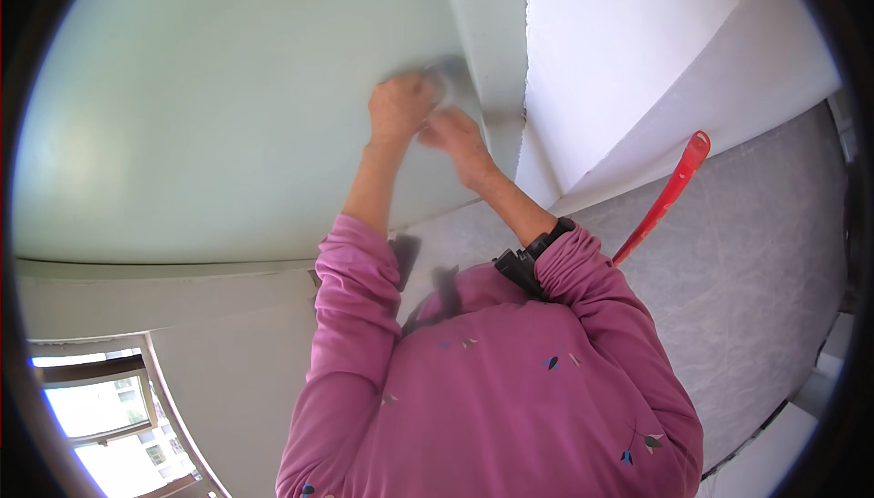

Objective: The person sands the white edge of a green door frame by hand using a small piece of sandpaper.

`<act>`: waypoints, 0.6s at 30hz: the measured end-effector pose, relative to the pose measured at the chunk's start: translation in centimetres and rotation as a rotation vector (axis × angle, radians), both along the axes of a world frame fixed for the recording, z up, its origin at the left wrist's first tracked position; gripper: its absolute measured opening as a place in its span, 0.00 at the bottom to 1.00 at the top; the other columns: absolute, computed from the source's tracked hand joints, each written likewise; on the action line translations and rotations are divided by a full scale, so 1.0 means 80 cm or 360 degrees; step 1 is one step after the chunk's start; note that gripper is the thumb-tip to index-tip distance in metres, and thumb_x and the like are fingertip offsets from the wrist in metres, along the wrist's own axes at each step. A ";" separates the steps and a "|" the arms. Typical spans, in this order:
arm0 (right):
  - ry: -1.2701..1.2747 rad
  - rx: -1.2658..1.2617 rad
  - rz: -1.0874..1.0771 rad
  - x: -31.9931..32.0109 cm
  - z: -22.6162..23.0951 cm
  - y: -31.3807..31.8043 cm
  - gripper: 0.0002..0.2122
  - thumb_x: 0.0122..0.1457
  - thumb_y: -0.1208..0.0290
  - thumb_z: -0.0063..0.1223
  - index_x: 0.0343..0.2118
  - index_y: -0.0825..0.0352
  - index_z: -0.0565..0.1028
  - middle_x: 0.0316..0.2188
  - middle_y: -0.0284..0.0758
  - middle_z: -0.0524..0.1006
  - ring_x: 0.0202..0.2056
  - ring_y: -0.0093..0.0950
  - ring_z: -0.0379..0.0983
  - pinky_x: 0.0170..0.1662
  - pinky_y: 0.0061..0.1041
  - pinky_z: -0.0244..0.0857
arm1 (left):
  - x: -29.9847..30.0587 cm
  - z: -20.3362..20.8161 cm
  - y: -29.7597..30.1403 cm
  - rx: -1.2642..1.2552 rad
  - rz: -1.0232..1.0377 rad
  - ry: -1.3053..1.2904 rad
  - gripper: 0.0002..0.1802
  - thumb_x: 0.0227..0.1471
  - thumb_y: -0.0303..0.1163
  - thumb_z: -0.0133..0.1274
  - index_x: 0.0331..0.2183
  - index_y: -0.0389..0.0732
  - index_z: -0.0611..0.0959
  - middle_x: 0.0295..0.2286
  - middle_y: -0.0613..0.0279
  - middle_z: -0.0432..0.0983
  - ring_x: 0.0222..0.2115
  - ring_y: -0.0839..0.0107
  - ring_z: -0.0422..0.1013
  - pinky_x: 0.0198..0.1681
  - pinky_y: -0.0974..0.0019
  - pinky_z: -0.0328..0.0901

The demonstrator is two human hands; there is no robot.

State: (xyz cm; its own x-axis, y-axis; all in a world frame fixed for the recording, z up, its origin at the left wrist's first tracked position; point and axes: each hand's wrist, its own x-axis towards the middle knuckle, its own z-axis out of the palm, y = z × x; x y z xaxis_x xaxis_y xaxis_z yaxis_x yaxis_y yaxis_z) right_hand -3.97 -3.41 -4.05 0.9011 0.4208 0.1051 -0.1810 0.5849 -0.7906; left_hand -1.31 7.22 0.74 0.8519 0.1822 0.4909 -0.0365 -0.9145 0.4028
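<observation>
Nearest the camera, both forearms in pink sleeves (510, 380) rise from the lower edge. A black strap device (533, 257) sits at the right wrist.

Object: a small, pale grey, rounded item (443, 79), blurred; its kind cannot be told. It lies against the pale green wall (200, 116), just beside the vertical corner post (482, 34), at the fingertips of both hands.

Left hand (398, 108): raised, wrist straight, fingers curled into a closed grip, knuckles toward the camera. It touches the grey item at its upper right; whether it grasps the item cannot be told.

Right hand (455, 137): raised just below and right of the left hand, touching it. Fingers blurred; grip cannot be told.

Farther right, a red handle (665, 198) leans against the white wall (628, 52), over the grey floor (746, 261). A window (100, 407) shows at lower left.
</observation>
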 end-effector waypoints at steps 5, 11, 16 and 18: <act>0.0020 -0.0059 0.0002 0.002 0.001 -0.002 0.11 0.53 0.63 0.43 0.32 0.67 0.66 0.28 0.31 0.70 0.26 0.18 0.67 0.34 0.19 0.60 | -0.002 0.020 -0.007 -0.0131 0.0031 0.0370 0.15 0.39 0.41 0.43 0.18 0.41 0.77 0.19 0.50 0.71 0.22 0.51 0.67 0.27 0.55 0.63; 0.0044 -0.0042 0.0010 0.002 0.003 -0.002 0.11 0.53 0.63 0.43 0.32 0.66 0.67 0.28 0.30 0.70 0.26 0.18 0.67 0.33 0.18 0.60 | -0.006 0.015 -0.009 0.0117 0.0155 0.0158 0.13 0.40 0.37 0.47 0.14 0.38 0.74 0.11 0.57 0.68 0.12 0.62 0.64 0.17 0.64 0.59; 0.0102 -0.0094 0.0049 0.003 0.007 -0.006 0.11 0.52 0.63 0.45 0.34 0.65 0.67 0.28 0.29 0.70 0.26 0.17 0.66 0.33 0.17 0.62 | -0.032 0.002 0.011 0.0074 0.0086 0.0140 0.09 0.40 0.34 0.46 0.22 0.40 0.76 0.16 0.58 0.71 0.15 0.64 0.66 0.20 0.67 0.61; 0.0150 -0.0087 0.0036 0.002 0.008 -0.007 0.12 0.52 0.63 0.45 0.35 0.65 0.67 0.28 0.29 0.70 0.26 0.17 0.66 0.33 0.17 0.62 | -0.040 0.003 0.014 -0.0264 0.0044 0.0042 0.08 0.40 0.33 0.45 0.23 0.42 0.77 0.16 0.58 0.71 0.18 0.60 0.68 0.24 0.64 0.62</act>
